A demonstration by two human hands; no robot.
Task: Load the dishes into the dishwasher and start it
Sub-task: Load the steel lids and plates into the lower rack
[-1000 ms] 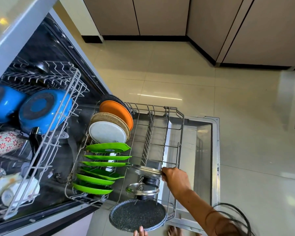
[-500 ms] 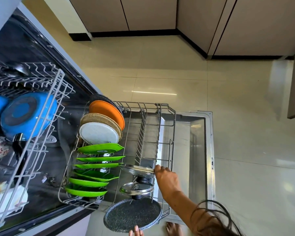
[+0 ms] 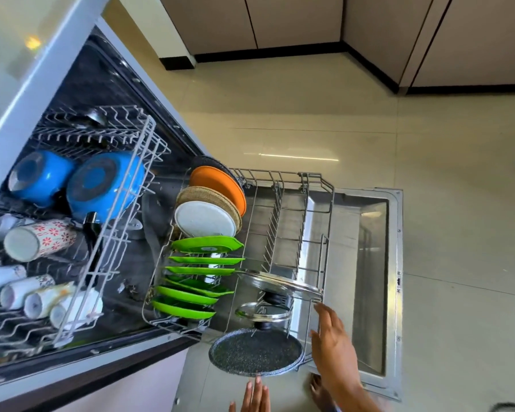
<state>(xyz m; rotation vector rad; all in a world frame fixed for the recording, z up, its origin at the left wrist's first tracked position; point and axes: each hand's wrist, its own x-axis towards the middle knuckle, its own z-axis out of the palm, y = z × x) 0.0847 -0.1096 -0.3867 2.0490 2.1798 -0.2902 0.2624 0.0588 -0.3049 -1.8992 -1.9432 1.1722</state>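
The dishwasher's lower rack (image 3: 315, 179) is pulled out over the open door (image 3: 378, 263). It holds several green plates (image 3: 205, 243), a white plate (image 3: 205, 218), a woven mat, an orange plate (image 3: 220, 185), two glass lids (image 3: 280, 283) and a speckled pan (image 3: 254, 352) at its near end. My right hand (image 3: 335, 349) hovers with straight fingers just below the larger lid, holding nothing. My left hand (image 3: 254, 396) shows only flat fingers at the bottom edge, under the pan.
The upper rack (image 3: 107, 233) at left carries two blue pots (image 3: 101, 185), patterned mugs (image 3: 39, 239) and cups. Beige floor tiles stretch right of the door. Cabinet fronts with dark plinths line the back. A bare foot (image 3: 318, 388) stands near the door's corner.
My right hand has let go of the larger glass lid and drawn back toward me, fingers now spread. The lid stays in the rack. The camera view has shifted.
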